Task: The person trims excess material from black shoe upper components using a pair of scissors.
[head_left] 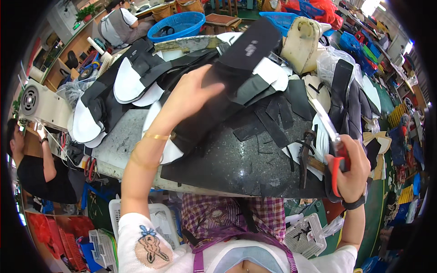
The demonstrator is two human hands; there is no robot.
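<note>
My left hand (pixel 193 93) is closed on a black flat piece of material (pixel 250 45), its thumb on top; the piece is lifted over the worktable and partly smeared by motion. A pale mark shows near its far end. In my right hand (pixel 355 166), at the table's right edge, is a pair of scissors (pixel 336 141) with red handles, its blades pointing away and up to the left. Black and white cut pieces (pixel 129 82) lie in overlapping heaps at the left, and narrow black strips (pixel 273 125) lie between my hands.
A hammer (pixel 306 159) lies on the dark worktable (pixel 218 164) left of my right hand. A cream plastic container (pixel 300 43) stands at the back, beyond it blue baskets (pixel 177 26). White baskets (pixel 305 236) sit below the table. Two people (pixel 50 168) work at the left.
</note>
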